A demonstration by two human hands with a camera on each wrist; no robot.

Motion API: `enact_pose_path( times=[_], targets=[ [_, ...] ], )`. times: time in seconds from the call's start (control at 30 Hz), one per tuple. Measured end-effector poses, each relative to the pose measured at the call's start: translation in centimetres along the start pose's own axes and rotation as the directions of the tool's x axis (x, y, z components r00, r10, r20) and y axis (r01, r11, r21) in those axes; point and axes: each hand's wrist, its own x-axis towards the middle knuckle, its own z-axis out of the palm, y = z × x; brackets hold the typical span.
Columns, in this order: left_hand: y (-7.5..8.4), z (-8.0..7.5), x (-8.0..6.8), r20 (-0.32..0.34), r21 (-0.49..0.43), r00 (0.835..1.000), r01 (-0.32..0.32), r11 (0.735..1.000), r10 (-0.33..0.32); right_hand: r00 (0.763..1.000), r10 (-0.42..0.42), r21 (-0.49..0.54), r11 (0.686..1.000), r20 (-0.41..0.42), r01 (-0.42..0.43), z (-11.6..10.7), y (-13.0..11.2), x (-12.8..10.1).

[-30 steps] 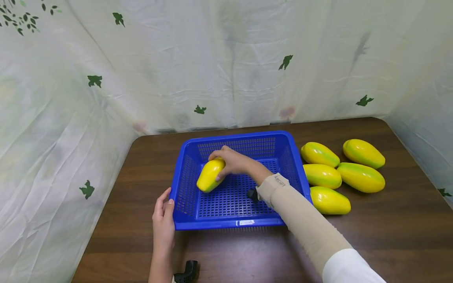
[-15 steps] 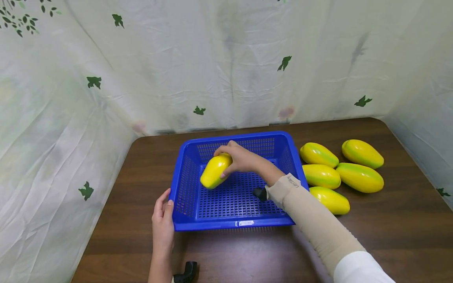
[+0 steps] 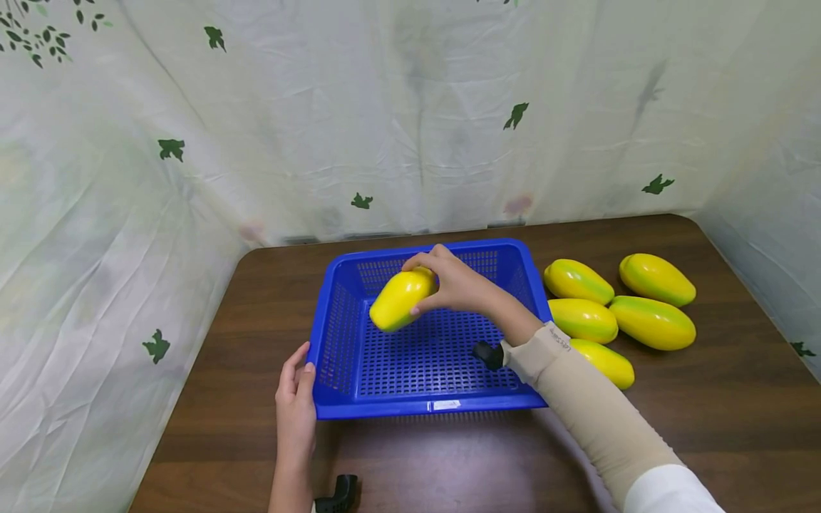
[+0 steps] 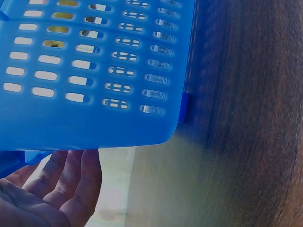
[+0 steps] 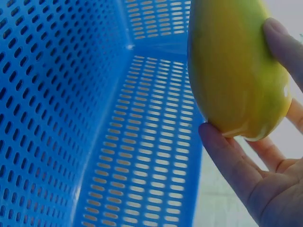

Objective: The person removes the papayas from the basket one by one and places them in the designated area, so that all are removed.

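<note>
A yellow-green papaya is in my right hand, which grips it by one end over the inside of a blue plastic basket. The right wrist view shows the papaya held between thumb and fingers, with the perforated basket wall beside it. My left hand holds the basket's left rim near the front corner. From the left wrist view, the fingers reach up to the rim, and the basket's slotted side fills the upper left.
Several more papayas lie on the brown wooden table right of the basket. A pale curtain with green bird shapes hangs behind the table. A black camera mount is at the left wrist, another at the right.
My right hand has raised the papaya from low in the basket's left part and shifted it right and toward the back. The left hand has stayed at the rim.
</note>
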Motion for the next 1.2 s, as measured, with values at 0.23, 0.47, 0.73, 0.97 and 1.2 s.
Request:
enact_pose_path(
  times=[0.23, 0.47, 0.73, 0.97, 1.2],
  targets=[
    [0.0, 0.1, 0.0, -0.003, -0.023, 1.000, -0.010, 1.000, 0.010, 0.994, 0.013, 0.037, 0.999, -0.105, -0.009, -0.9, -0.1, -1.6],
    [-0.1, 0.0, 0.1, 0.001, -0.017, 1.000, 0.000, 1.000, 0.000, 0.980, 0.017, 0.044, 0.999, -0.196, -0.009, -1.7, -0.2, -3.2],
    [-0.1, -0.1, 0.1, 0.002, -0.020, 1.000, 0.007, 1.000, -0.007, 0.960, 0.031, 0.031, 0.999, -0.280, -0.023, -2.9, -0.5, -5.0],
    [-0.1, 0.0, 0.1, 0.002, -0.025, 1.000, 0.005, 1.000, -0.005, 0.936, 0.065, 0.039, 0.998, -0.347, -0.055, -4.0, -0.6, -6.8],
    [-0.1, -0.1, 0.1, -0.001, -0.031, 1.000, 0.001, 1.000, -0.001, 0.910, 0.108, 0.062, 0.994, -0.401, -0.091, -5.1, -0.4, -8.9]
  ],
)
